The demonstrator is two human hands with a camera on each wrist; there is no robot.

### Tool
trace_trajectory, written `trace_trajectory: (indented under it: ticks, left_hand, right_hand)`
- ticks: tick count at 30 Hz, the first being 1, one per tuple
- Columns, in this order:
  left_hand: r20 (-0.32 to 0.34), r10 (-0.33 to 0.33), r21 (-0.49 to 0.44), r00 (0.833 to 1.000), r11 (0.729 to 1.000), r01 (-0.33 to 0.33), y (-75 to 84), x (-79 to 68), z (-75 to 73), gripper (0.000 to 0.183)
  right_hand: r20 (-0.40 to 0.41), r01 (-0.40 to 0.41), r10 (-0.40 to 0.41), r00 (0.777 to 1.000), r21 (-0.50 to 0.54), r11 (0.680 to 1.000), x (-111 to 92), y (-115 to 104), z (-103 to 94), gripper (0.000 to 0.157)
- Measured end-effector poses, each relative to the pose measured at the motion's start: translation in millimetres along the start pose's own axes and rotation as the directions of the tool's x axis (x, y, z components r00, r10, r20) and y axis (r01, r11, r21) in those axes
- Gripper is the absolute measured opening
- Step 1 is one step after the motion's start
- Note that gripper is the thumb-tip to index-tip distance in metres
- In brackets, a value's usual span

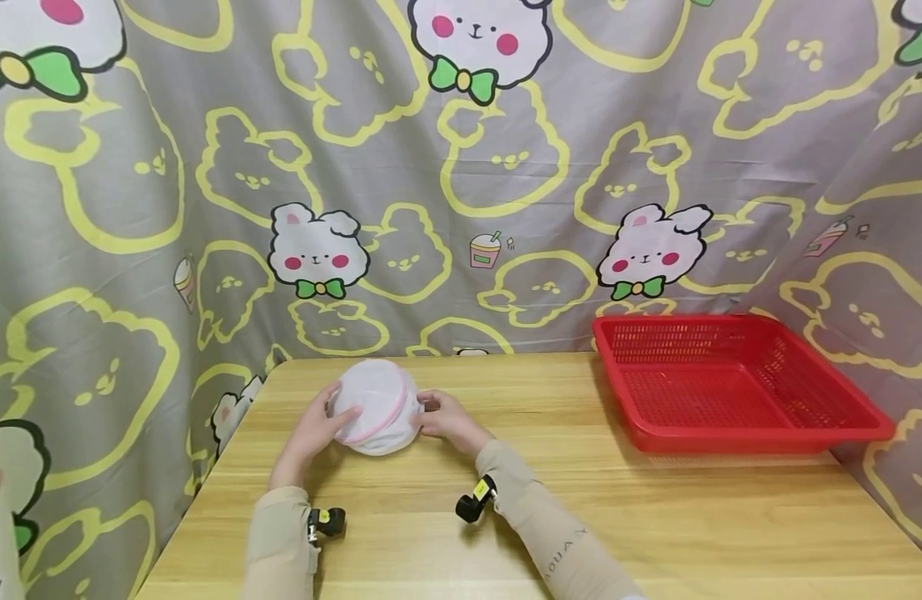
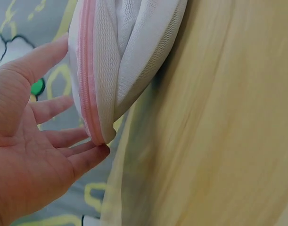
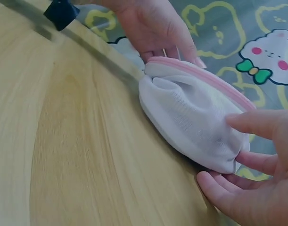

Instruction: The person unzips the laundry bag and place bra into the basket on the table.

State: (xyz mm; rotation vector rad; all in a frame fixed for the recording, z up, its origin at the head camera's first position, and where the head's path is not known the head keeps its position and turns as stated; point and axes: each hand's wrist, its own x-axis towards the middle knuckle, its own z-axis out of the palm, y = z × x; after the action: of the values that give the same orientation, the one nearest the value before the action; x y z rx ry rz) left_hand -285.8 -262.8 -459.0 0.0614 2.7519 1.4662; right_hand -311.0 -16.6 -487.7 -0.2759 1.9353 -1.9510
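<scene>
A round white mesh laundry bag point(image 1: 374, 402) with a pink zipper point(image 2: 88, 70) around its rim is tilted near the table's far left. My left hand point(image 1: 318, 423) grips its left edge, thumb on the near face and fingers behind the zipper side. On the opposite side, my right hand point(image 1: 448, 419) pinches the soft mesh between thumb and fingers. Folds run across the mesh side in the right wrist view, where the left hand point(image 3: 158, 28) shows beyond the bag.
A red plastic basket point(image 1: 633, 437) with perforated walls stands at the table's right rear. Behind the wooden table point(image 1: 423, 533) hangs a grey curtain point(image 1: 536, 217) with cartoon prints. Black wrist cameras are strapped on both sleeves.
</scene>
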Motion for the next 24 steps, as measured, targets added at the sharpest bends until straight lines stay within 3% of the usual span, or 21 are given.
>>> trace_trajectory:
  ticks: [18, 24]
  left_hand:
    - [0.013, 0.167, 0.111, 0.986, 0.98, -0.168, 36.9, 5.8, 56.8, 0.077]
    - [0.023, 0.175, 0.149, 0.984, 0.973, -0.176, 53.1, 2.2, 75.3, 0.077]
  right_hand:
    - [-0.089, -0.02, 0.023, 0.996, 0.038, 0.999, -24.7, 4.7, -50.1, 0.049]
    - [-0.12, -0.011, 0.015, 0.993, 0.029, 1.0, -38.3, 5.2, -66.4, 0.046]
